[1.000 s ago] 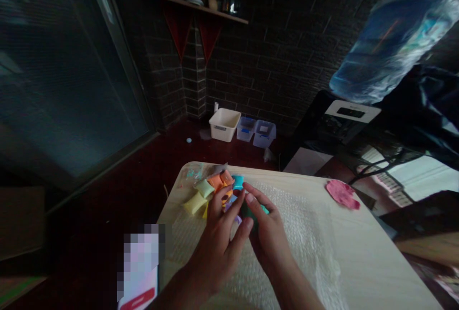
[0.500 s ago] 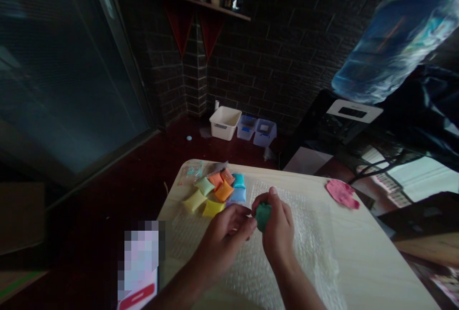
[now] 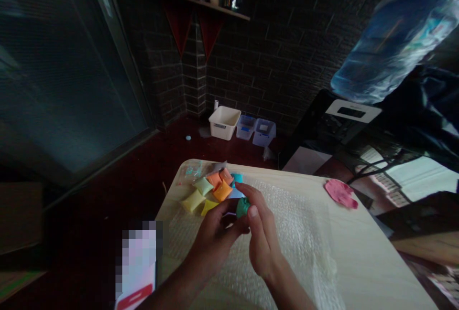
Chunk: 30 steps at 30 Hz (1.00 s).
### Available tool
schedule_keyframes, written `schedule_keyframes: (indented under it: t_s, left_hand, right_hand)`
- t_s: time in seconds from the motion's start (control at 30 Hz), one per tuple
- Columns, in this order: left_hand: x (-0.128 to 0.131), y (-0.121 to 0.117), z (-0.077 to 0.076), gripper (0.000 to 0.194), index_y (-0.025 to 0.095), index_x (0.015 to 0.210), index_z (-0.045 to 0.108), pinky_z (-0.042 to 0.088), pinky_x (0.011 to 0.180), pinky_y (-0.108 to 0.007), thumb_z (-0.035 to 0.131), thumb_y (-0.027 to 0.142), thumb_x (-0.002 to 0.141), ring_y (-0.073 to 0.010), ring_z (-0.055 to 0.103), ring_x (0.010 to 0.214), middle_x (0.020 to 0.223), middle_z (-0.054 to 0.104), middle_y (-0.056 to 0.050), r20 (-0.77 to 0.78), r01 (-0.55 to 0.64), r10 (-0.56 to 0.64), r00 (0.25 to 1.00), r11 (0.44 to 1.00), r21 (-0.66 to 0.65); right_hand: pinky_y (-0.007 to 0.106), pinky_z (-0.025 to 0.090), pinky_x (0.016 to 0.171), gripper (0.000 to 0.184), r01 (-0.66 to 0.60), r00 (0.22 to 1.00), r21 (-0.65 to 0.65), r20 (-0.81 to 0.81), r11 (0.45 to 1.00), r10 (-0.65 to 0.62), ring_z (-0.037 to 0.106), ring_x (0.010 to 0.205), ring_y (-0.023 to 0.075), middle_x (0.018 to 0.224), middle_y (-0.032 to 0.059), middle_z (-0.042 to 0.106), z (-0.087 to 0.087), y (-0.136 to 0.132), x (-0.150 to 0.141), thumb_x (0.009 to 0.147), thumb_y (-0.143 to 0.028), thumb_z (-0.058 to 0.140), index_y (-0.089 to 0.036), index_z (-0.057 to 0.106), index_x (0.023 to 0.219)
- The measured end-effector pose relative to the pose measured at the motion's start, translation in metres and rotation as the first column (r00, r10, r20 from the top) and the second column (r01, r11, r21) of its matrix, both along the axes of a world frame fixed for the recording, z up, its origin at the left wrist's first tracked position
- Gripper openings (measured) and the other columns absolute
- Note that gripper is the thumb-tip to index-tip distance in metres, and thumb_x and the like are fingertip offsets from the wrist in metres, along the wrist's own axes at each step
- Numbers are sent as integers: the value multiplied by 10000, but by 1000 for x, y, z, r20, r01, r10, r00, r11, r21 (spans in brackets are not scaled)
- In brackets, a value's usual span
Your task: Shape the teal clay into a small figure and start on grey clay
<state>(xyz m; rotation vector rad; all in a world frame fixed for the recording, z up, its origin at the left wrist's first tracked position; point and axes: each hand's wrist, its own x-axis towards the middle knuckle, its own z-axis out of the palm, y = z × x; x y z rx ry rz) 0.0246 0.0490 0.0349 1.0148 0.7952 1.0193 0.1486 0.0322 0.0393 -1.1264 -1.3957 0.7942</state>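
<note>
A small lump of green modelling clay (image 3: 243,208) sits between my two hands, over the bubble wrap (image 3: 290,238). My left hand (image 3: 218,231) curls around its left side, with the thumb below it. My right hand (image 3: 263,226) presses on it from the right, fingers nearly straight and thumb against the near side. Part of the clay is hidden by the fingers. Just beyond my left hand lie several soft packets in yellow, green, orange and blue, among them an orange packet (image 3: 223,190) and a pale yellow packet (image 3: 192,201).
On the wooden table (image 3: 373,248), a flattened pink piece (image 3: 340,193) lies near the right edge. A lit screen (image 3: 138,262) is at the lower left. Past the table are a white bin (image 3: 224,123), clear boxes (image 3: 264,132) and a water dispenser with a blue bottle (image 3: 387,47).
The green clay has moved left, toward my left hand, which is now around it. My right hand has shifted left and its fingers have straightened.
</note>
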Motion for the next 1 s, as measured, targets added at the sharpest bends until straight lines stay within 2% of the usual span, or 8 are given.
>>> schedule_keyframes:
  t_s: [0.07, 0.17, 0.33, 0.47, 0.6, 0.73, 0.9, 1.0]
  left_hand:
    - [-2, -1, 0, 343, 192, 1072, 728, 559, 811, -327, 775, 473, 881, -215, 673, 906, 981, 743, -57, -24, -53, 54, 998, 998, 29]
    - [-2, -4, -3, 327, 210, 1069, 719, 562, 871, -349, 742, 496, 910, -220, 659, 982, 1032, 724, -58, 12, -68, 68, 998, 998, 3]
    - [7, -11, -2, 266, 202, 956, 732, 563, 815, -310, 805, 442, 870, -187, 659, 940, 962, 691, -39, 312, 145, -85, 946, 974, -176]
    - [10, -14, 2, 288, 192, 980, 757, 555, 768, -289, 850, 418, 827, -176, 670, 900, 945, 701, -45, 431, 237, -123, 894, 946, -221]
    - [6, -11, 4, 304, 174, 915, 754, 538, 800, -280, 900, 388, 756, -172, 676, 869, 906, 720, -39, 356, 186, -106, 928, 962, -200]
    - [0, -6, 6, 241, 166, 866, 747, 528, 745, -271, 878, 342, 765, -171, 655, 799, 855, 721, -25, 187, 102, -92, 978, 994, -41]
    - [-3, -6, 9, 339, 162, 1020, 769, 528, 702, -278, 840, 418, 809, -199, 669, 791, 844, 732, -41, 11, 40, -42, 999, 989, 142]
    - [2, -12, 1, 349, 171, 1024, 780, 529, 697, -287, 745, 493, 894, -205, 673, 797, 876, 752, -63, -62, -32, 45, 997, 981, 190]
  right_hand:
    - [581, 416, 1125, 489, -62, 995, -91, -84, 994, 55, 597, 1256, 364, 1355, 99, 697, 0, -2, 2, 1052, -586, 471, -321, 665, 1414]
    - [592, 426, 1130, 474, -102, 975, -163, -213, 981, 66, 621, 1248, 367, 1340, 102, 725, -1, 1, 8, 1008, -606, 553, -304, 729, 1329]
    - [559, 431, 1146, 501, -203, 888, -124, -442, 971, 129, 636, 1294, 364, 1340, 106, 737, 2, 8, 14, 919, -654, 656, -293, 760, 1250]
    - [535, 517, 1033, 503, -309, 889, -100, -383, 946, 250, 683, 1201, 369, 1302, 119, 743, 12, 3, 9, 902, -634, 703, -287, 745, 1265]
    - [500, 549, 948, 384, -243, 951, -72, -216, 967, 223, 701, 1105, 348, 1192, 106, 763, 15, -2, 5, 915, -519, 739, -287, 756, 1220]
    - [491, 537, 960, 291, -141, 987, 7, -79, 990, 142, 701, 1068, 331, 1134, 89, 775, 15, -3, 4, 899, -426, 774, -287, 784, 1155]
    - [459, 567, 938, 366, -115, 961, -33, -255, 993, 103, 714, 1078, 318, 1146, 79, 793, 11, -2, -1, 835, -444, 848, -301, 772, 1162]
    - [399, 605, 863, 334, -139, 934, -86, -342, 987, 102, 744, 1005, 284, 1074, 71, 813, 4, 0, -3, 800, -436, 880, -287, 794, 1087]
